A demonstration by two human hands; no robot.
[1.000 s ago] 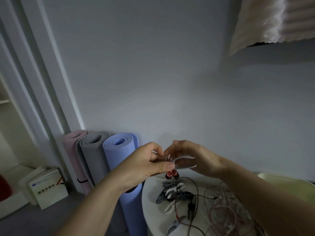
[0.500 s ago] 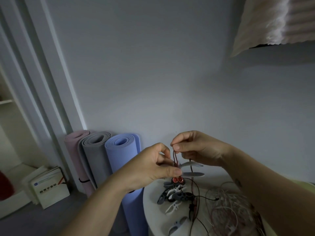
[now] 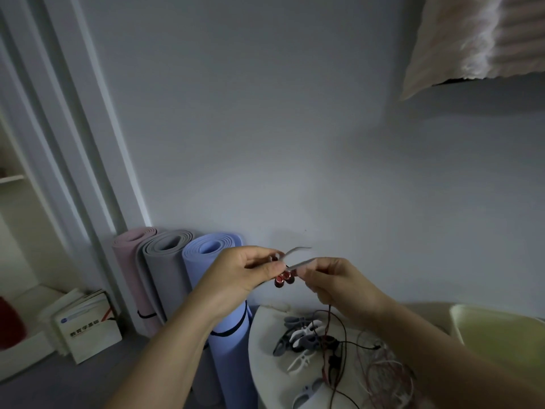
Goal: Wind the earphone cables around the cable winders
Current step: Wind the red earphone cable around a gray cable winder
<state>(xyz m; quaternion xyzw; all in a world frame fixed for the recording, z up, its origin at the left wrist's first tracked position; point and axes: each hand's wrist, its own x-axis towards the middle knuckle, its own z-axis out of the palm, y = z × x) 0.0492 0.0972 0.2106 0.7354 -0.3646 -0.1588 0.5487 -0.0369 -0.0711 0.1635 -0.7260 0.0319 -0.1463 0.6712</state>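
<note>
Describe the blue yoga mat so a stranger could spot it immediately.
Start at the white door frame on the left wall. Three rolled mats stand upright beside it; the blue yoga mat is nearest the round white table, right of the grey mat and pink mat.

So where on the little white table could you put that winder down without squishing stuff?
The bare strip along the white table's near-left rim, left of the spare winders, looks free. The far edge behind them is a thinner gap. The middle and right are crowded: dark red cable and a pinkish cable tangle.
</note>
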